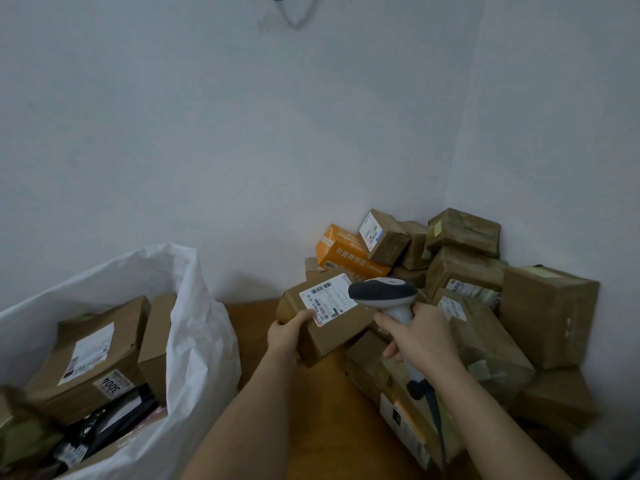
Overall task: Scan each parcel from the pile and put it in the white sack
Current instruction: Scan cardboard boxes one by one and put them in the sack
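My left hand (288, 336) grips the near corner of a brown cardboard parcel (332, 332) with a white barcode label facing up, held above the wooden surface. My right hand (420, 336) holds a grey and white handheld scanner (382, 292) by its handle, its head over the right edge of the label. Its dark cable hangs down below my wrist. The white sack (201, 344) stands open at the lower left with several boxes inside. The pile of parcels (464, 268) fills the corner at the right.
An orange box (343, 252) leans against the wall at the back of the pile. Large brown boxes (549, 315) crowd the right side down to the frame's lower edge. A strip of wooden surface (322, 420) runs between sack and pile. Grey walls meet in the corner.
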